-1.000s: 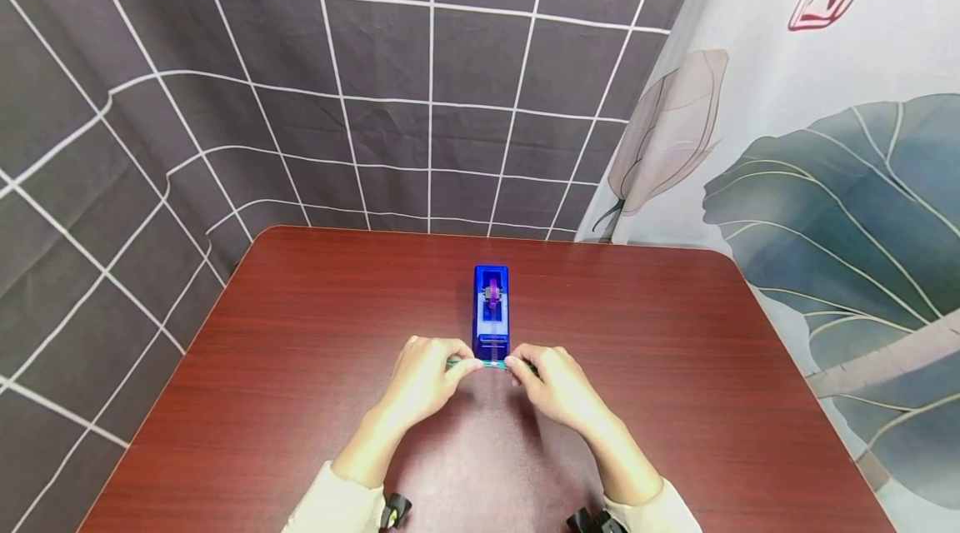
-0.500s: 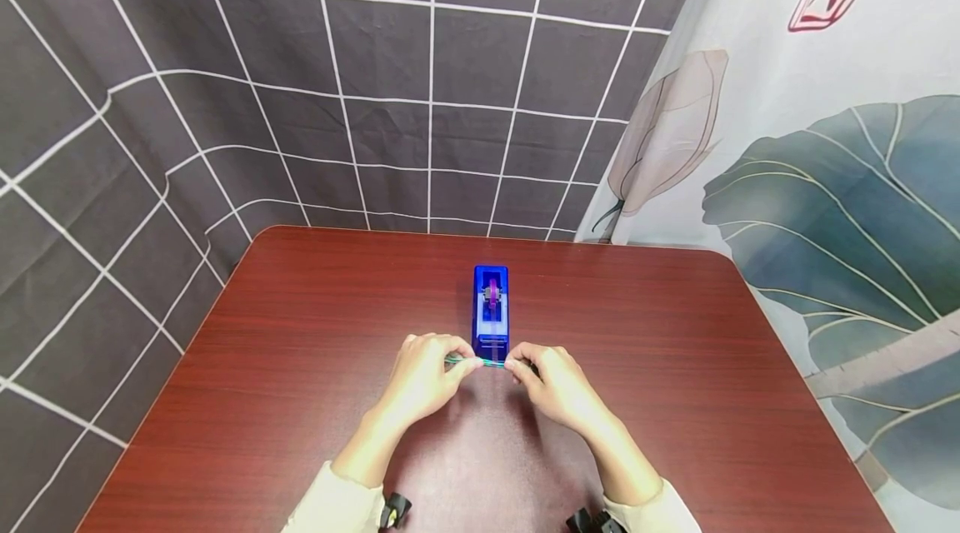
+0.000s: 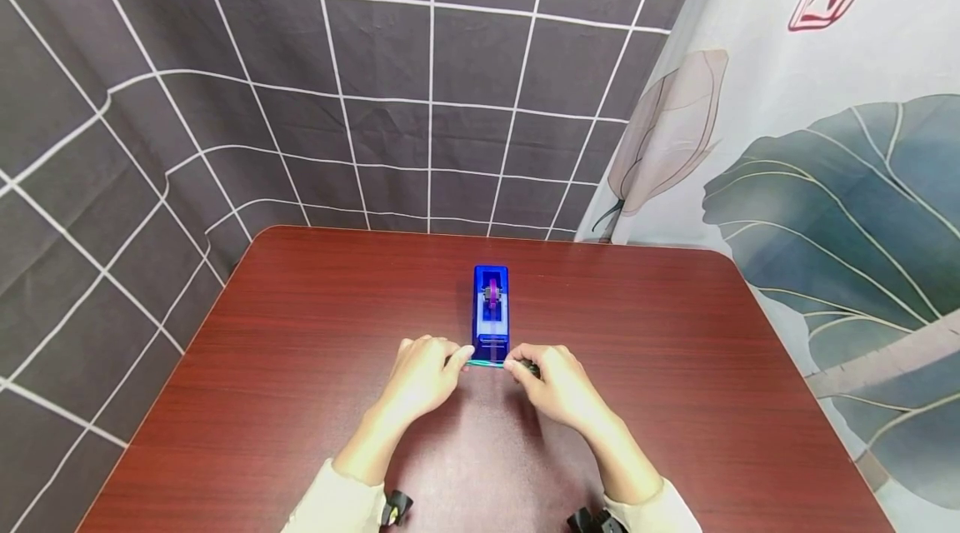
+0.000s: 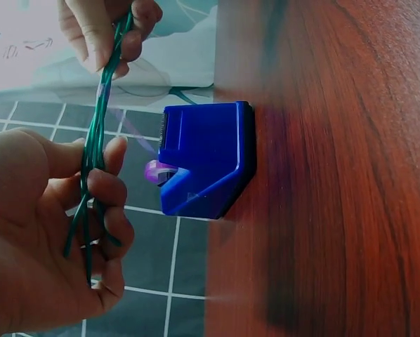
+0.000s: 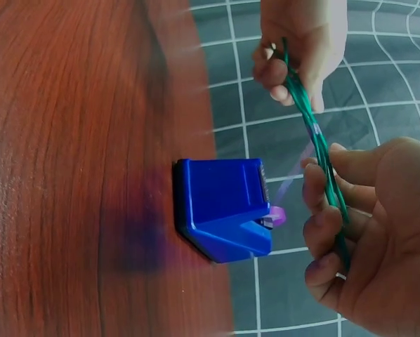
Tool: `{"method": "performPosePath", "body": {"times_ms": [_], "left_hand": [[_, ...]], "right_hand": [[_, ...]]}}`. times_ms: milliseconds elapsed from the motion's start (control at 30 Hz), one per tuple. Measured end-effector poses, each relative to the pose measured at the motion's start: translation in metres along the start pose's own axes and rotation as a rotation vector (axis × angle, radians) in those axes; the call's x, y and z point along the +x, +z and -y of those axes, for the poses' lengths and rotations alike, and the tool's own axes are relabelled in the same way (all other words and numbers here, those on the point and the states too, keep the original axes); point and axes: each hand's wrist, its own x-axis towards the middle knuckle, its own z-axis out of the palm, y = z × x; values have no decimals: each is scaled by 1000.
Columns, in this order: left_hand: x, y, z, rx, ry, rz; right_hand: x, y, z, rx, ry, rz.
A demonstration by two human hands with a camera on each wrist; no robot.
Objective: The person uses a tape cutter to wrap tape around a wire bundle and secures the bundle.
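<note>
I have left hand [image 3: 422, 375] and right hand [image 3: 557, 383] pinching the green wire bundle [image 4: 95, 133] between them — long axis left-right, just before the blue tape dispenser [image 4: 204, 151] — purplish tape strip [image 4: 134, 132] linking bundle to dispenser.

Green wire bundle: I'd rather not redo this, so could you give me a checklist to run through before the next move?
1. Left hand holding the green wire bundle: ok.
2. Right hand holding it too: ok.
3. Tape strip meeting the bundle between the hands: ok.
4. Strip cut free of the blue dispenser: not ok, it runs back there.
5. Dispenser standing upright on the table: ok.
6. Strip stuck firmly to the wires: cannot tell.
</note>
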Motion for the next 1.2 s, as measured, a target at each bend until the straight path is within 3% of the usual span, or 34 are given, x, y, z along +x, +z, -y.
{"method": "performPosePath", "body": {"times_ms": [267, 667, 1200], "left_hand": [[-1, 2, 2, 12, 18, 17], [-1, 4, 6, 18, 79, -35], [-3, 4, 6, 36, 74, -41]], "right_hand": [[2, 1, -3, -24, 6, 17], [1, 0, -3, -51, 13, -12], [1, 0, -2, -93, 2, -69]]}}
